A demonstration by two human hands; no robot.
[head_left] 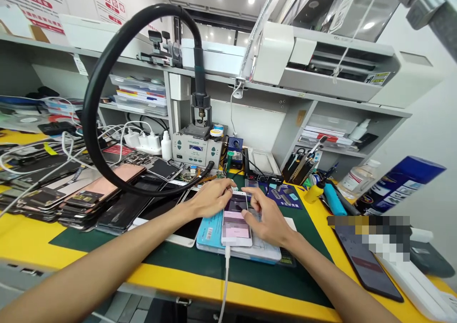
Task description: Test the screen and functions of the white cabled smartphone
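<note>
A white smartphone [237, 235] lies face up on blue-and-white flat packages [210, 232], its screen lit dark above and pink below. A white charging cable [227, 266] is plugged into its near end. My left hand [214, 197] rests at the phone's upper left, its fingers stretched out and slightly bent over the top corner. My right hand [266, 216] is at the right side, thumb over the screen and index finger bent near the top edge, with a gap between them. Neither hand visibly grips the phone; some fingertips are hidden.
A black flexible hose [87, 99] arches in front on the left, from a rework station [194, 149]. Stacked phone parts [89, 194] and tangled white cables crowd the left. A yellow bottle [314, 192], blue spray can [403, 182] and dark tablet-like device [367, 261] stand or lie at right.
</note>
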